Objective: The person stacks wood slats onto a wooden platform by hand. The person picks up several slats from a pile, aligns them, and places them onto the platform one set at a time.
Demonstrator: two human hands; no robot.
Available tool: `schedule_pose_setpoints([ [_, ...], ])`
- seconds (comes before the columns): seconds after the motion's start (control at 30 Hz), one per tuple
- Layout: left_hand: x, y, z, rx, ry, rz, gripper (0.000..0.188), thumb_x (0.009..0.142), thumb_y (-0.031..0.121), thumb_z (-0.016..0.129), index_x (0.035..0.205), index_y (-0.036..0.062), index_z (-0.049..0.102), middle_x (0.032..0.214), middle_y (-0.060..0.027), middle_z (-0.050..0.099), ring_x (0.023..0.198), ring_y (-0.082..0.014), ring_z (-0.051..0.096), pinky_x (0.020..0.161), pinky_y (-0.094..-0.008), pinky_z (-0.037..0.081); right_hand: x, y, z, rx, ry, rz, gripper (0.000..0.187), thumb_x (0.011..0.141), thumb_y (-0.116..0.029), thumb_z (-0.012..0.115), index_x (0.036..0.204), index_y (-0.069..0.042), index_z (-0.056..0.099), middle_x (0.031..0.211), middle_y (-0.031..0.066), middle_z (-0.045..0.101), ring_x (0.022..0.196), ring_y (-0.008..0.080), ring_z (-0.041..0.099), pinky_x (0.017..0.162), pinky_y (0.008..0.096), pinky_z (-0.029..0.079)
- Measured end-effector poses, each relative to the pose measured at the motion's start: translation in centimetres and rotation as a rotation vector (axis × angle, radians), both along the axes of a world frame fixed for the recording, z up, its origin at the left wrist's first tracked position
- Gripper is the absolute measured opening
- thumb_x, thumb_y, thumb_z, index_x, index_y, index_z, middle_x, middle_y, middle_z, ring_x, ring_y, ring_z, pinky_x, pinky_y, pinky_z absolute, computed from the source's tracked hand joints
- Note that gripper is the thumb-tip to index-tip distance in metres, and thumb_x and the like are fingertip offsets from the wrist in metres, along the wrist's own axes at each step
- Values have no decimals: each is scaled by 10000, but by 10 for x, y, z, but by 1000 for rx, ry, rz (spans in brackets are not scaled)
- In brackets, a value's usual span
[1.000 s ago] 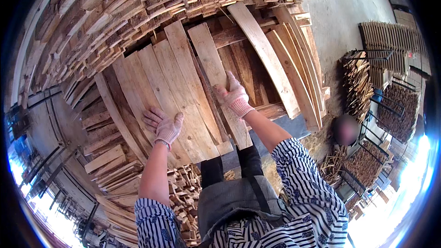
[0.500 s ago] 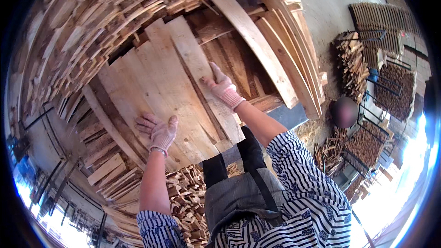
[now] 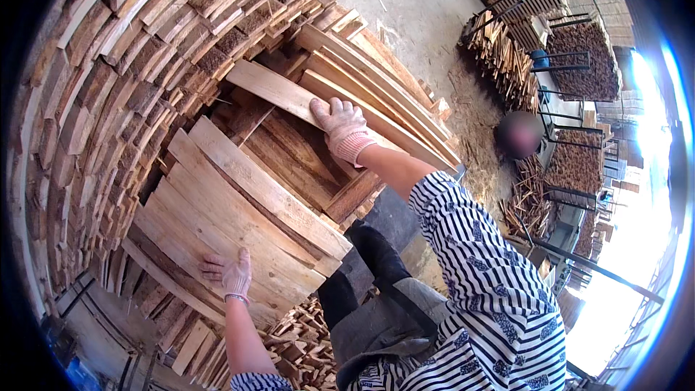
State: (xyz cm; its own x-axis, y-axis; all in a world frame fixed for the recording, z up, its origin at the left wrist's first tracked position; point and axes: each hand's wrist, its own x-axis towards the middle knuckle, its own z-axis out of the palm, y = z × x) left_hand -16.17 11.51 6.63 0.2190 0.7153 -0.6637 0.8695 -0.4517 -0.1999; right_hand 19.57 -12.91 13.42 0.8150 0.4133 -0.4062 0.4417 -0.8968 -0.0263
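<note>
My left hand [image 3: 229, 274], in a pale pink knit glove, lies flat with fingers apart on a layer of light wooden boards [image 3: 232, 228] set side by side. My right hand [image 3: 342, 124], gloved the same way, is on a separate long plank [image 3: 271, 93] further right. Its fingers bend over the plank, and the palm hides part of it. Between that plank and the layer is a gap where darker boards [image 3: 297, 145] show lower down.
A tall stack of boards [image 3: 123, 94] curves along the left and far side. More planks [image 3: 384, 87] lean at the right of the pile. Short wood offcuts [image 3: 308, 333] lie near my legs. Wood bundles in metal racks [image 3: 572, 159] and a person [image 3: 520, 135] are at the right.
My view has turned toward the right. My right hand has left the edge board of the layer and moved right onto the separate plank. My left hand stays on the boards.
</note>
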Motion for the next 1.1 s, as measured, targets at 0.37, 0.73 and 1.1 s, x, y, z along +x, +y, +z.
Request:
schedule_pose_setpoints([
  [0.37, -5, 6, 12, -32, -9, -31, 1300, 788, 890, 392, 1541, -69, -60, 1546, -445, -65, 1430, -635, 18, 1129, -700, 135, -53, 1, 23, 244, 142, -92, 697, 842, -287, 724, 1445, -223, 382, 1317, 207, 481, 1200, 414, 516, 1004, 499, 448],
  [0.73, -3, 0, 12, -28, -22, 6, 1249, 829, 803, 465, 1536, -74, -75, 1552, -436, -86, 1437, -628, -17, 1146, -683, 118, -74, 19, 31, 318, 204, -98, 659, 886, -258, 647, 1462, -144, 348, 1338, 242, 456, 1205, 446, 528, 976, 502, 489],
  [1.1, 14, 0, 14, -78, 92, -70, 1188, 870, 770, 435, 1547, -56, -85, 1560, -432, -39, 1453, -593, 50, 1168, -633, 174, 2, -42, 47, 376, -96, -96, 897, 822, -446, 701, 1510, -34, 299, 1469, 270, 388, 1352, 424, 415, 1116, 493, 361],
])
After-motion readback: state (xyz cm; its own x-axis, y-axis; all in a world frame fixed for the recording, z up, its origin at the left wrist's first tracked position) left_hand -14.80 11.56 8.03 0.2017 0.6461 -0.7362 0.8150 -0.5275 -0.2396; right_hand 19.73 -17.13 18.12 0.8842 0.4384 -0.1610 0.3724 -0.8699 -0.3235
